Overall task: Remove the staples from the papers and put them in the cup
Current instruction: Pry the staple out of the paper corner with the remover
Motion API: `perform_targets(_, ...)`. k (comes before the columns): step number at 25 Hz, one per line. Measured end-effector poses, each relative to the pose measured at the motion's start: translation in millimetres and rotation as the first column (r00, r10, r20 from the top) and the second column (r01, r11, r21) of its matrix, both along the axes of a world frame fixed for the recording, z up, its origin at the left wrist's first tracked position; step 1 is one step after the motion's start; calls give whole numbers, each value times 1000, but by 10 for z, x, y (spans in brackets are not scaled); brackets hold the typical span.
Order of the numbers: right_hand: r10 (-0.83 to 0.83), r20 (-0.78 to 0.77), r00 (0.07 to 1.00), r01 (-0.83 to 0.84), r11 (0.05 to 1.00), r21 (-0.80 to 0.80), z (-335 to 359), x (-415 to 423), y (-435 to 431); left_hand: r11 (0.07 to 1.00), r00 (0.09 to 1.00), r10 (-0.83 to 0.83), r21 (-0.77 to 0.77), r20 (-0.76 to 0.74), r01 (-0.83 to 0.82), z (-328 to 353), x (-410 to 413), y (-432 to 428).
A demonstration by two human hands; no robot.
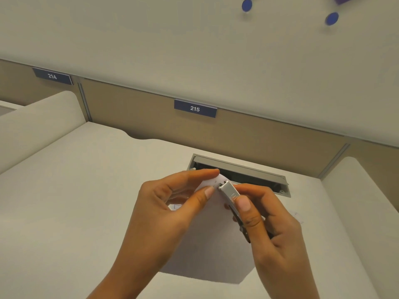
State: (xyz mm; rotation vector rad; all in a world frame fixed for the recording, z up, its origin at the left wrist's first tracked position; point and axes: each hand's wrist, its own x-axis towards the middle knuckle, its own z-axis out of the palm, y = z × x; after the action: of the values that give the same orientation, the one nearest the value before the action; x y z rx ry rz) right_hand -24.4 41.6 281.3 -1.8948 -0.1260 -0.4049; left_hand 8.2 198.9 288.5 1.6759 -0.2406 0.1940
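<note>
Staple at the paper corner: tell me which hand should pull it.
Right. The right hand already holds the metal staple remover, its tip at the corner, while the left hand pinches the papers steady there.

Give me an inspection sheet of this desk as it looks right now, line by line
Surface: pale desk, bare apart from the papers.
Job's things: white papers held up over the desk; metal staple remover with its tip at the papers' top corner; no cup in view.
Clutter: nothing seen.
Hands: left hand pinches the papers' corner; right hand grips the staple remover.
Cables: nothing seen; the cable hatch at the desk's back stands open.
Surroundings: partition with number plates 214 and 215; two blue discs on the wall above.
</note>
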Motion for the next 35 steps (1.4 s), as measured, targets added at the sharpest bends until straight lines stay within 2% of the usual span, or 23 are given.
perform_targets(4,-21,45,999,23,999,-38,11,-21,12,1000,1000,-22,-6,14,23,4,-46,-47)
perform_targets(8,-30,25,999,30,999,-25,8,-48,-7,1000,999,-9,2,38,9,-4,-70,-91)
perform_targets(16,-15,-72,997,23,993,113,-4,-86,-1,999,998,44,22,52,-45,-23,-101,-168)
perform_targets(19,-42,-45,998,49,986,162,9,-76,8,999,998,36,25,51,-37,-27,-169,-256)
perform_targets(22,-47,-71,996,61,974,216,48,-31,-86,1000,1000,26,-6,-5,-26,-26,-209,-312)
perform_targets(25,16,-132,991,17,968,250,68,-30,-164,994,997,28,-104,-73,-36,-15,-132,-219)
perform_targets(28,57,-161,985,-22,977,212,57,-54,-170,989,996,7,-149,-86,-20,45,-86,-157)
perform_targets(35,21,-47,999,-17,996,89,107,-92,-132,995,999,-37,-92,-11,36,123,-147,-241)
